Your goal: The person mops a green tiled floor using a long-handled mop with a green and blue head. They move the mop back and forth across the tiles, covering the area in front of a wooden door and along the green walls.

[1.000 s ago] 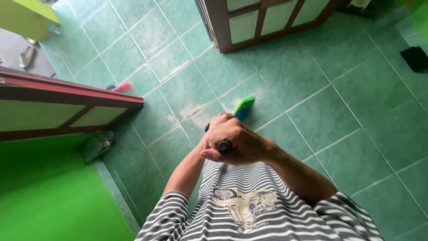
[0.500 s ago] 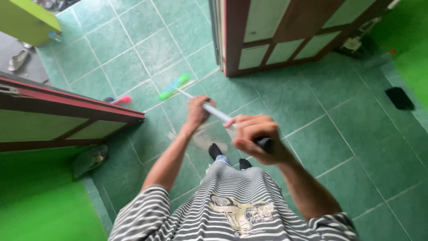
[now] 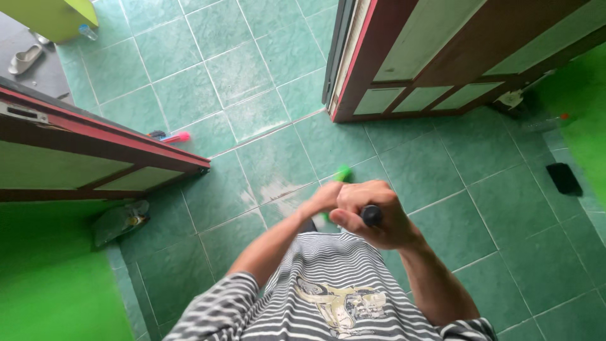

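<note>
Both my hands grip a long stick-like handle with a green far end [image 3: 341, 173] that points down at the green tiled floor [image 3: 265, 69]. My right hand [image 3: 372, 215] is closed around the dark top end of the handle, close to my chest. My left hand [image 3: 322, 199] is closed on the handle just below it. Most of the shaft is hidden behind my hands. A wet, pale patch on the tiles [image 3: 278, 188] lies by the green end.
An open brown door leaf [image 3: 101, 158] stands at left, another door [image 3: 404, 57] at upper right. A pink-handled tool [image 3: 173, 136] lies behind the left door. A sandal [image 3: 25, 58] and a small black object [image 3: 563, 178] rest on the floor. Green walls flank both sides.
The view has swung left. My hands have drawn together and the handle has tipped toward me, so the white shaft seen earlier is now hidden and only the green end shows.
</note>
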